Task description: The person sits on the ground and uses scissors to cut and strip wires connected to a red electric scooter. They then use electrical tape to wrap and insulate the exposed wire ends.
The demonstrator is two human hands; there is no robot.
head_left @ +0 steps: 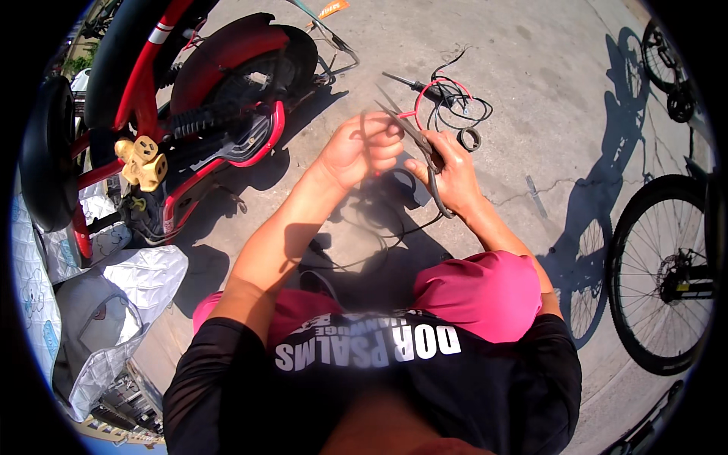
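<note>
Far to the left of the scissors (419, 138), toward the lower rim, lies a silvery-white quilted cover (155, 273), bunched up against a red and black two-wheeler (199, 121). That machine fills the upper left, and its fat rear wheel (307, 64) faces the scissors across a strip of sunlit concrete (546, 76). A yellow multi-outlet connector (144, 163) hangs at the machine's frame, well to the left of the scissors.

Just left of the scissors is the left hand (360, 152), its fingers curled in and its fingertips closed at the end of a red wire (409, 114). The wire runs right from those fingertips, close by the blades, and arcs up beyond them; whether a blade touches it I cannot tell. The blades themselves stand slightly parted, pointing up and left.

Right beside the scissors, and closed around their handles, is the right hand (455, 171). Beyond the scissors, up and to the right, a tangle of black cables (485, 114) lies on the ground with a dark-handled pointed tool (436, 92). A dark ring-shaped roll (469, 139) sits near the scissors, on their right. Far to their right stands a bicycle (680, 287), its shadow (595, 197) stretching along the ground on the side nearer the scissors.
</note>
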